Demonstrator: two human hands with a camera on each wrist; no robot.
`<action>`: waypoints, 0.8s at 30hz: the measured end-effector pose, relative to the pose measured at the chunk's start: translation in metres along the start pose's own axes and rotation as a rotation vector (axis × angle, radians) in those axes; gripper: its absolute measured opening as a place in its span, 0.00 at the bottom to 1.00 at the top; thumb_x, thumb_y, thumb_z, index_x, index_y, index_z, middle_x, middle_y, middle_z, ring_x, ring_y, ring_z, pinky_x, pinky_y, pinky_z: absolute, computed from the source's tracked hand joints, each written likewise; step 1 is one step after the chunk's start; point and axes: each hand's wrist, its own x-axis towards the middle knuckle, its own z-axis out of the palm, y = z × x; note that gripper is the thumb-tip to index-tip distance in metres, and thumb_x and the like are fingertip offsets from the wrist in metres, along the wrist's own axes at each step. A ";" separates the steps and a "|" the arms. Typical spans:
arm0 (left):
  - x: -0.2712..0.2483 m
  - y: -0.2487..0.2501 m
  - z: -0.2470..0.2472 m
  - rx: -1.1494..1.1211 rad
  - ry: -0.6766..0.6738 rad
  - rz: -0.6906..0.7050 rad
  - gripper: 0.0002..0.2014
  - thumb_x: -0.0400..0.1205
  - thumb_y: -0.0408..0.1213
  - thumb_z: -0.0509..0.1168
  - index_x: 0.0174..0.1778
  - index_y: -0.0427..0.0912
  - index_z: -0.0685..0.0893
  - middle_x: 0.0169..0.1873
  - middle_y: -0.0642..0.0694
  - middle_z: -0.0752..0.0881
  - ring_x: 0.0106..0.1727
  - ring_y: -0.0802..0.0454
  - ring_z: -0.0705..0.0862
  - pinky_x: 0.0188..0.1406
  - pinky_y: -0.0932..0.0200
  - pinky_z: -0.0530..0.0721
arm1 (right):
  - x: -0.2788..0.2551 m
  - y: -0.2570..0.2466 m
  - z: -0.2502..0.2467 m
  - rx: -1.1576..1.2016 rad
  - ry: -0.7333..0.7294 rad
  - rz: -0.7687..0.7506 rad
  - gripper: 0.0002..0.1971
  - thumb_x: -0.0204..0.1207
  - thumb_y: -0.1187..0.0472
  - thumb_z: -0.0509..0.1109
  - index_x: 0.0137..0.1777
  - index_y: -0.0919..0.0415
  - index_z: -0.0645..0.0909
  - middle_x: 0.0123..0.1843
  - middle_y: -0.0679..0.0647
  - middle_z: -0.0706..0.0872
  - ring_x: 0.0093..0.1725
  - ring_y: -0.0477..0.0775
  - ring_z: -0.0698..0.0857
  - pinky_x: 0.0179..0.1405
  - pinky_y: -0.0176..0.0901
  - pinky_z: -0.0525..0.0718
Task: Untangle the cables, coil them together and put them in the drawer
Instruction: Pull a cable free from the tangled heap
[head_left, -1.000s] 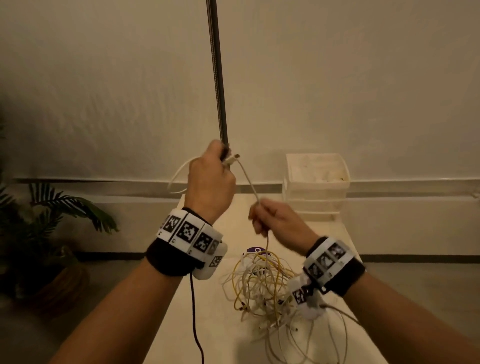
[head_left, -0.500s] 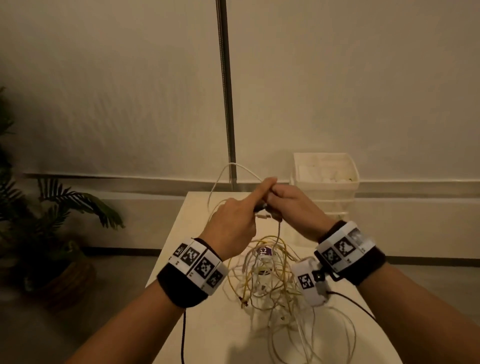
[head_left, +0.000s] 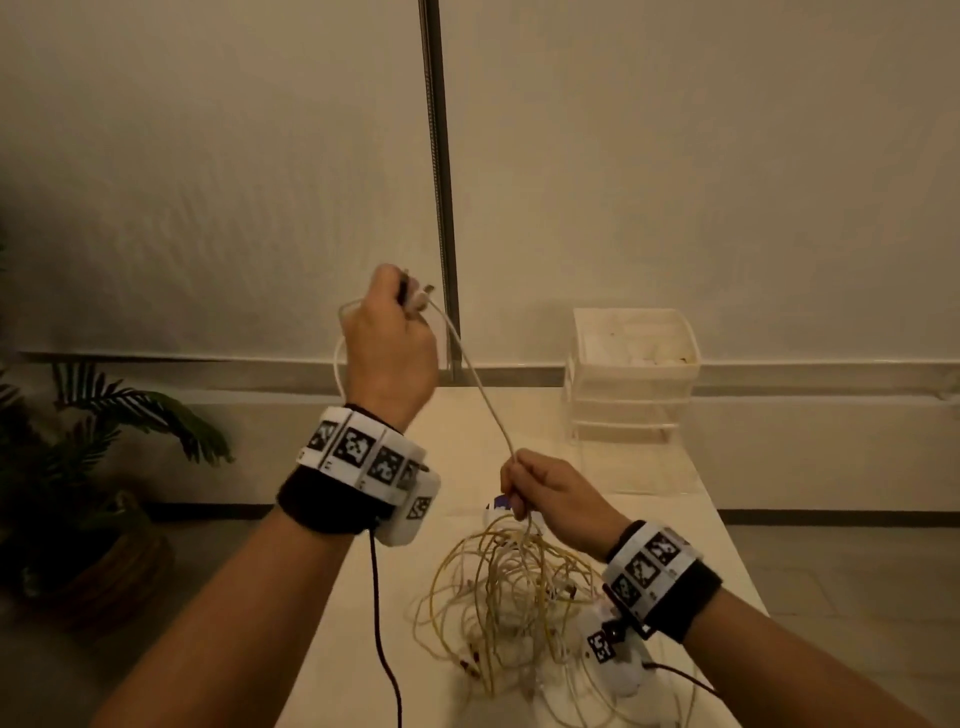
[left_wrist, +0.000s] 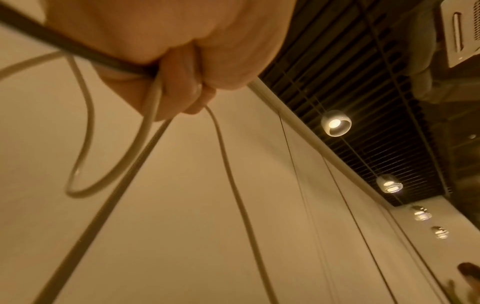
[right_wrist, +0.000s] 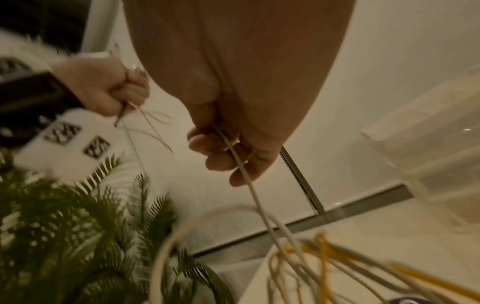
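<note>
Step in hand, as I read it: untangling, w/ one white cable being drawn out of the pile; coiling only just begun, drawer step not yet reached.

L to R in head view: potted palm (head_left: 119, 415) on the floor at far left. Left hand (head_left: 387, 343) is raised high, fist closed round the white cable (head_left: 475, 384) near its plug end, w/ a loop or two of slack hanging behind the fist. Cable runs taut-ish down and right to the right hand (head_left: 553, 493), which pinches it just above the cable tangle (head_left: 514, 597), a mess of yellow and white leads lying on the tabletop (head_left: 332, 649). Plastic drawer unit (head_left: 634, 384) stands at the far right end of the tabletop, well apart from the tangle; can't tell whether any drawer is open.

Next move prob calls for the right hand to feed more cable thru its fingers while the left takes up another loop, keeping pull gentle so the yellow leads don't cinch or drag off the edge.

View diffs: left wrist cam shows what head view hides, i.e. the closed fingers (left_wrist: 179, 88) w/ white strands passing under them and one hanging loop. Right wrist cam shows the cable crossing the curled right fingers (right_wrist: 223, 160) and dropping straight into the yellow strands. Only head view shows the whole pile and the drawer unit's spot.
</note>
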 end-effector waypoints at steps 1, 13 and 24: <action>0.002 -0.002 -0.006 0.010 0.021 -0.003 0.09 0.83 0.25 0.58 0.50 0.43 0.78 0.43 0.43 0.84 0.39 0.47 0.79 0.30 0.65 0.68 | -0.001 0.008 0.003 -0.008 0.028 0.019 0.15 0.88 0.65 0.53 0.41 0.60 0.76 0.29 0.55 0.76 0.30 0.50 0.75 0.37 0.42 0.77; -0.049 -0.015 0.014 0.310 -0.530 0.267 0.15 0.81 0.27 0.54 0.58 0.51 0.69 0.40 0.41 0.86 0.40 0.35 0.84 0.36 0.42 0.84 | 0.033 -0.083 -0.031 -0.127 0.074 -0.130 0.14 0.86 0.66 0.57 0.48 0.75 0.80 0.27 0.50 0.74 0.26 0.45 0.70 0.30 0.40 0.69; -0.002 0.002 -0.018 0.137 -0.138 0.159 0.21 0.82 0.23 0.59 0.69 0.46 0.75 0.50 0.42 0.87 0.49 0.44 0.86 0.45 0.55 0.83 | 0.005 0.008 0.011 -0.055 0.068 0.037 0.15 0.88 0.64 0.52 0.41 0.60 0.74 0.31 0.56 0.80 0.35 0.59 0.81 0.47 0.62 0.82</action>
